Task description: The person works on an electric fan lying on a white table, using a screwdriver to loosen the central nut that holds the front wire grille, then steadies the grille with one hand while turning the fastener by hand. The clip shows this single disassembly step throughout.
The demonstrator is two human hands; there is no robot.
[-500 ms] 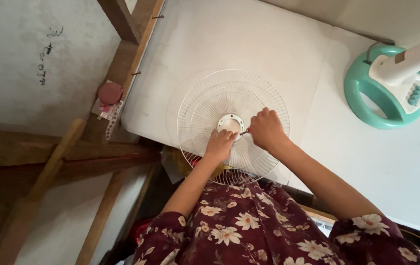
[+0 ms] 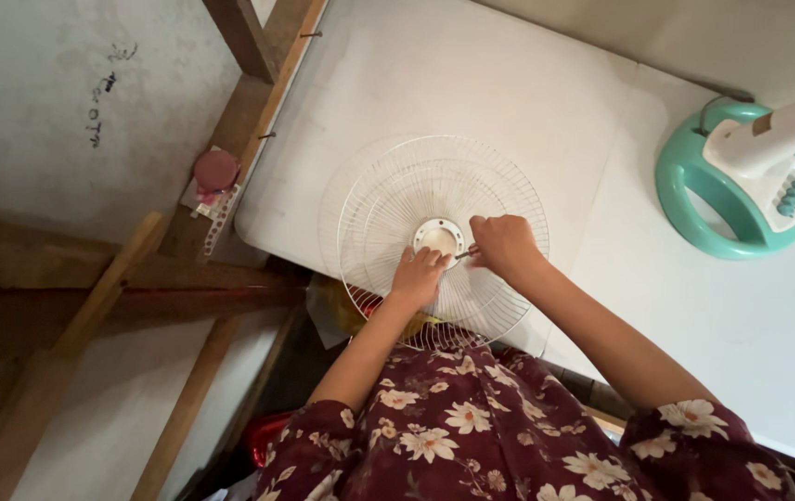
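Shifted since half a second back: right hand (image 2: 506, 245) pulled a little off the hub, now showing a thin tool (image 2: 465, 252) between hand and centre, where before it sat against the disc. Clenched around that tool's handle, fingers curled tight, tip aimed left toward the round hub plate (image 2: 439, 237) of the white wire fan guard (image 2: 442, 239); tool's long axis running roughly level, right to left. Left hand (image 2: 419, 276) laid on the guard just below the hub, fingers bent and pressing on the wires, touching rather than wrapped around anything, whether pinching a wire cannot be told. Guard lying flat, face up, on the white table (image 2: 471, 83), its near rim hanging past the table edge toward the floral maroon sleeves (image 2: 471, 436). Further out, to the right, a teal fan base (image 2: 685, 186) with a white stem, well apart from the guard. Off to the left, a small reddish lid (image 2: 216, 170) on a wooden beam (image 2: 230, 130)
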